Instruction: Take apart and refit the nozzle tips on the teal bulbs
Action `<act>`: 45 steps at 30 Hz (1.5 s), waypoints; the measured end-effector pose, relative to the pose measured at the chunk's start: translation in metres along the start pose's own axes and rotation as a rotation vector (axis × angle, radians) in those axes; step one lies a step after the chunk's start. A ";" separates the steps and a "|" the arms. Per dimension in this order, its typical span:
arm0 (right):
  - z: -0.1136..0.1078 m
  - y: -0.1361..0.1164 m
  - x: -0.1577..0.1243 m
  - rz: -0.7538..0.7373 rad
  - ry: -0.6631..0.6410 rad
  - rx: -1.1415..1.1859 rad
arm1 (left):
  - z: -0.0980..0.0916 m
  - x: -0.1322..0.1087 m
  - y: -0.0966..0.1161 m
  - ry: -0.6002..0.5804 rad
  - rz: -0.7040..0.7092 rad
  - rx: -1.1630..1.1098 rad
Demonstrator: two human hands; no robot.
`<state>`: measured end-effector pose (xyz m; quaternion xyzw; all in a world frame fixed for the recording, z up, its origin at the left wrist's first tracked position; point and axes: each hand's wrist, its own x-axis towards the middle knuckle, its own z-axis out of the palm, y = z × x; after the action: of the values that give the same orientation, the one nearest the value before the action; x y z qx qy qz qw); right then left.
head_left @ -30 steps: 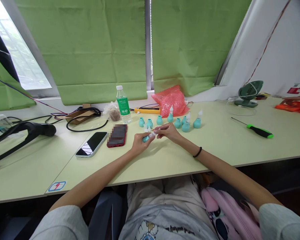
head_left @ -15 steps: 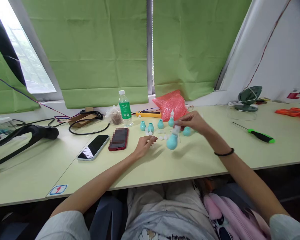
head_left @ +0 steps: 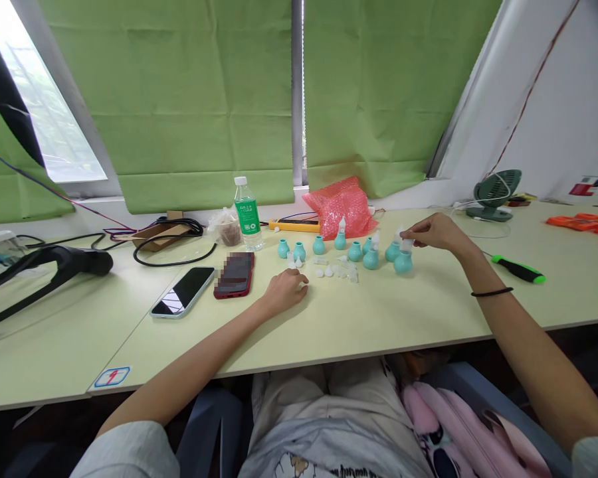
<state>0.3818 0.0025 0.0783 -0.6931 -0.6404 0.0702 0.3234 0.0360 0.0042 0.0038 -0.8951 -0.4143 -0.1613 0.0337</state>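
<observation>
My right hand (head_left: 436,232) pinches the clear nozzle on top of a teal suction bulb (head_left: 403,262), which stands upright at or just above the table at the right end of the group. Close behind it is another teal bulb (head_left: 392,251). Several more bulbs stand in a loose row to the left, some bare-necked like the one at the end (head_left: 283,249), others with a clear tip (head_left: 341,226). My left hand (head_left: 285,292) rests on the tabletop, fingers loosely bent and holding nothing. Small translucent parts (head_left: 339,271) lie to its right.
Two phones, one pale-edged (head_left: 183,293) and one in a red case (head_left: 234,275), lie left of my left hand. Behind stand a water bottle (head_left: 248,216) and a pink bubble-wrap bag (head_left: 339,207). A screwdriver (head_left: 518,268) and a small green fan (head_left: 496,194) are on the right.
My right hand has carried the teal suction bulb from the middle over to the right end of the group. My left hand has drawn back slightly toward me.
</observation>
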 end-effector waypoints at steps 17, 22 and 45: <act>0.026 -0.053 -0.019 -0.182 0.533 -0.273 | 0.007 0.010 -0.035 0.011 -0.055 -0.083; 0.095 -0.093 -0.019 -0.538 0.103 -0.122 | 0.015 0.012 -0.034 0.106 -0.008 -0.306; 0.168 -0.112 -0.021 -0.674 -0.048 -0.023 | 0.015 0.013 -0.041 0.132 -0.097 -0.458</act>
<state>0.1975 0.0396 0.0007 -0.4444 -0.8417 -0.0316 0.3052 0.0168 0.0436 -0.0088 -0.8460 -0.4062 -0.3106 -0.1508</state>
